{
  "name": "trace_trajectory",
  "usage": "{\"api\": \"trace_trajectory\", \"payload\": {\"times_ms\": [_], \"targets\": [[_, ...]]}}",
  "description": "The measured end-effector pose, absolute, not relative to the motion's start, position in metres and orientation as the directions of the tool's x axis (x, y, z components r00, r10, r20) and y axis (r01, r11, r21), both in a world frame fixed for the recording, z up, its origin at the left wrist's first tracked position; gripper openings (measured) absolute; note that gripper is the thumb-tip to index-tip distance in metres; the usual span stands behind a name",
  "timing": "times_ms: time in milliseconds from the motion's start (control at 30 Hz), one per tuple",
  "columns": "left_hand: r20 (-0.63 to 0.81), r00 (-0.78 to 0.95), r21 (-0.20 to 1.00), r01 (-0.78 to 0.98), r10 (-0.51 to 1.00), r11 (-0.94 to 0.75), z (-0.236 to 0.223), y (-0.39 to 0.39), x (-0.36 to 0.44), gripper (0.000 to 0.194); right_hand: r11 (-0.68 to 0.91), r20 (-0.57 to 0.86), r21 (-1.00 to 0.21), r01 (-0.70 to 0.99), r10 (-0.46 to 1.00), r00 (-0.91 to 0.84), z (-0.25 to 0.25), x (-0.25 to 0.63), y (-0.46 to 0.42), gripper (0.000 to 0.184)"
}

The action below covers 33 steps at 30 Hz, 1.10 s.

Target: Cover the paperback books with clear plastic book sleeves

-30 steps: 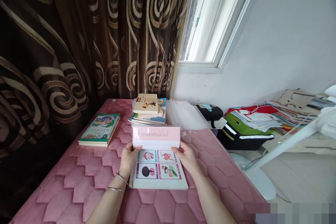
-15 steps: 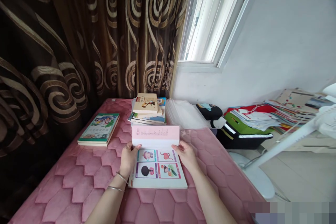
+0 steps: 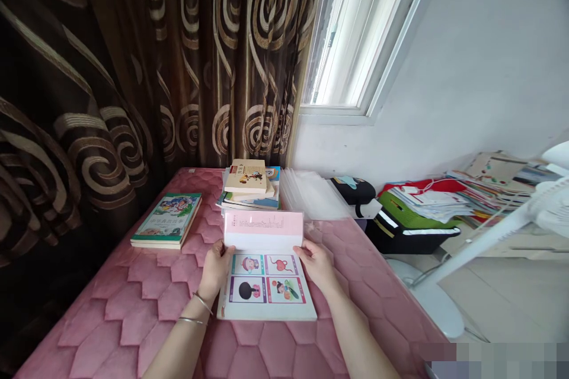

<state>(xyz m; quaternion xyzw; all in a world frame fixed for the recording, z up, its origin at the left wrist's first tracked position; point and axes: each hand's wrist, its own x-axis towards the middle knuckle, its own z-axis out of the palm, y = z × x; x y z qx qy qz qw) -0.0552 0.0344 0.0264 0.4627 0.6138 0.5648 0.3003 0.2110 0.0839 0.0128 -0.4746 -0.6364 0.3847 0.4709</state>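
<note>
A picture book (image 3: 267, 311) lies on the pink quilted mattress (image 3: 160, 331) in front of me, with four-sided framed cartoon pictures on its white page. Its pink-and-white flap (image 3: 262, 228) stands raised at the far edge and shows small print. My left hand (image 3: 216, 266) pinches the flap's left lower corner between thumb and fingers, and two thin bangles circle that wrist. At the opposite corner my right hand (image 3: 315, 263) grips in the same way, thumb on top. The undersides of both sets of fingers are partly hidden.
Beyond the flap stands a stack of books (image 3: 249, 180), with clear plastic sleeves (image 3: 313, 195) beside it. Green-covered books (image 3: 166, 219) lie to the left. Off the mattress's right side are a black-and-green bag (image 3: 409, 225) and a white fan (image 3: 480, 254). A patterned curtain (image 3: 222, 59) hangs behind.
My left hand has shifted very slightly at the flap's corner, and the flap tilts a touch differently. The view has moved marginally; both hands keep their hold.
</note>
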Motion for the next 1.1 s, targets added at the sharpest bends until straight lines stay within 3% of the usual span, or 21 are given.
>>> {"api": "trace_trajectory", "payload": {"times_ms": [500, 667, 1100], "targets": [[0.185, -0.386, 0.947, 0.316, 0.904, -0.058, 0.023, 0.033, -0.057, 0.045, 0.289, 0.266, -0.92, 0.265, 0.957, -0.12, 0.012, 0.21, 0.084, 0.03], [0.207, -0.323, 0.959, 0.253, 0.924, -0.126, 0.019, 0.036, -0.062, 0.036, 0.297, 0.277, -0.909, 0.292, 0.955, -0.109, 0.015, 0.208, 0.081, 0.034], [0.184, -0.356, 0.945, 0.32, 0.916, -0.065, 0.013, 0.039, -0.062, 0.034, 0.306, 0.297, -0.89, 0.337, 0.952, -0.079, 0.015, 0.207, 0.082, 0.035]]}}
